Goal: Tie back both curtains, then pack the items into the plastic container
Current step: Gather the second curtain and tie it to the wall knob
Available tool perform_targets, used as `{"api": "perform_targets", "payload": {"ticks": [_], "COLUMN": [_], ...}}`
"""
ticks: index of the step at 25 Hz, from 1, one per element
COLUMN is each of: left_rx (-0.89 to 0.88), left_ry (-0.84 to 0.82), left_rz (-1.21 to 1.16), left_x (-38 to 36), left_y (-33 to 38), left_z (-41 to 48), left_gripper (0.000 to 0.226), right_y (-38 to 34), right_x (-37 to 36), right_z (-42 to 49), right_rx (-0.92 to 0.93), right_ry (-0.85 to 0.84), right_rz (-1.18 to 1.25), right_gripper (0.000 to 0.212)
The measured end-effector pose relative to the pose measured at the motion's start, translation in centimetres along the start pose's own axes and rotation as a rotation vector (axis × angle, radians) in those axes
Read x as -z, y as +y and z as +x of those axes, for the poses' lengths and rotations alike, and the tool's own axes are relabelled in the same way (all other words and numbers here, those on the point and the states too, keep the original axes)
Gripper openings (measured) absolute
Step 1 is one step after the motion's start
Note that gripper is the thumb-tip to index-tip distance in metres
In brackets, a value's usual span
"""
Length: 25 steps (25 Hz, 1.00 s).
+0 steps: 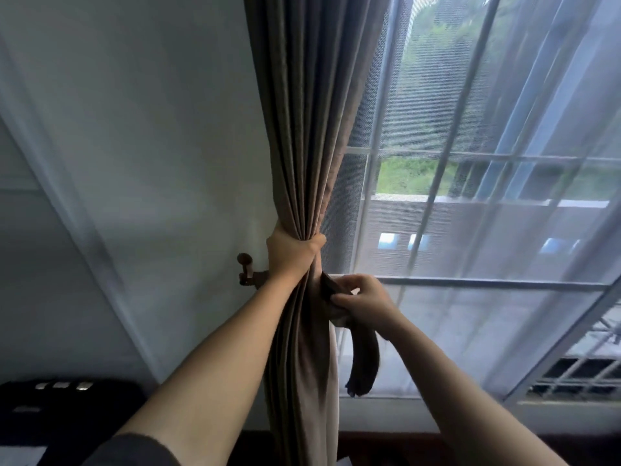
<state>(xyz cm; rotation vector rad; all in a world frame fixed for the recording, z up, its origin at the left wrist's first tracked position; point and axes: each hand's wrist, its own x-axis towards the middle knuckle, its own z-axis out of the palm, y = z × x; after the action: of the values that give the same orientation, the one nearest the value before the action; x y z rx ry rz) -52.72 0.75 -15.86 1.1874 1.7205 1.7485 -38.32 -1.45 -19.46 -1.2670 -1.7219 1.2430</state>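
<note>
A brown curtain (302,146) hangs at the window's left edge, bunched into tight folds. My left hand (290,255) is wrapped around the bunch at its narrowest point. Just below and to the right, my right hand (361,302) grips a dark fabric tieback (364,361); one end runs against the curtain, the other dangles loose below my wrist. A brown metal wall hook (248,268) sticks out of the wall directly left of my left wrist. No plastic container is in view.
A sheer white curtain (487,230) covers the barred window to the right. The pale wall (151,163) fills the left side. A dark object (67,408) with small pale labels sits at the lower left. The window sill (386,403) runs below.
</note>
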Motion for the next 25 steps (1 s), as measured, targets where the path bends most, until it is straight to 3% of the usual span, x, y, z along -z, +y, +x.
{"api": "perform_targets", "payload": {"ticks": [2, 7, 9, 12, 14, 19, 23, 25], "left_rx": [0.013, 0.111, 0.125, 0.094, 0.080, 0.148, 0.145, 0.145], "left_ry": [0.013, -0.077, -0.151, -0.271, -0.352, -0.461, -0.476, -0.470], "left_rz": [-0.018, 0.055, 0.232, 0.674, 0.788, 0.629, 0.611, 0.601], "left_x": [-1.0, -1.9, -1.7, -1.4, -1.1, -0.4, -0.2, -0.4], "left_y": [0.2, 1.1, 2.1, 3.9, 4.7, 4.5, 4.2, 4.2], "left_z": [-0.2, -0.6, -0.9, -1.1, -0.6, -0.3, 0.1, 0.0], "left_gripper": [0.042, 0.043, 0.040, 0.063, 0.061, 0.045, 0.046, 0.046], "right_y": [-0.2, 0.8, 0.8, 0.5, 0.5, 1.5, 2.7, 2.9], "right_x": [-2.3, -8.9, -10.8, -12.2, -12.5, -13.1, -12.1, -11.6], "right_z": [-1.3, -3.3, -3.2, -2.7, -2.6, -1.8, -0.8, -0.6], "right_rx": [-0.036, -0.006, -0.016, -0.020, -0.064, 0.063, 0.011, 0.019], "right_ry": [0.106, 0.329, 0.378, 0.443, 0.453, 0.504, 0.542, 0.574], "right_rz": [0.153, 0.300, 0.286, 0.257, 0.277, 0.338, 0.534, 0.497], "right_gripper": [0.041, 0.031, 0.042, 0.052, 0.056, 0.042, 0.024, 0.022]}}
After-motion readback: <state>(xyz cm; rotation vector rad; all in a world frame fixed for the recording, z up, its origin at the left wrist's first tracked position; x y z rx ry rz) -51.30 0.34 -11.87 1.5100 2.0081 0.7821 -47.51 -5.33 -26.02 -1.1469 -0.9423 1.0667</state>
